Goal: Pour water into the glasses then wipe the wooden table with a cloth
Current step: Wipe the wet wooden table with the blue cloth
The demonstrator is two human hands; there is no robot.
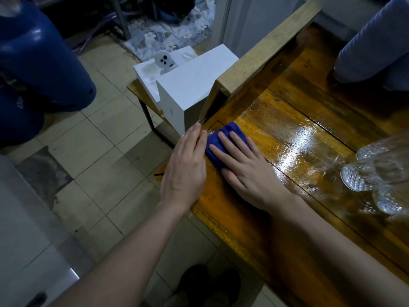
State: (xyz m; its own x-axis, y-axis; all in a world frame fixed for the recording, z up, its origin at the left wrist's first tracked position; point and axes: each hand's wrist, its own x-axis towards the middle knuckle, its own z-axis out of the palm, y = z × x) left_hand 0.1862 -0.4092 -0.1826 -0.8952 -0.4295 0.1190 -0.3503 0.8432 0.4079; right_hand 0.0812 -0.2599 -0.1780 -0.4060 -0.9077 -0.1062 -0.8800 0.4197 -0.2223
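A blue cloth [223, 135] lies near the left edge of the wet, glossy wooden table [294, 138]. My right hand [247, 171] presses flat on the cloth with its fingers spread. My left hand [186, 167] is held edge-on at the table's left edge, right beside the cloth, fingers straight and together. Three cut-glass glasses [376, 173] stand at the right side of the table; whether they hold water I cannot tell.
A white box [190, 91] with a small white figure [164, 59] stands on a small stand left of the table. A raised wooden rail [265, 49] borders the table's far left. A grey sleeve [374, 47] rests at back right. A blue container [37, 69] stands on the tiled floor.
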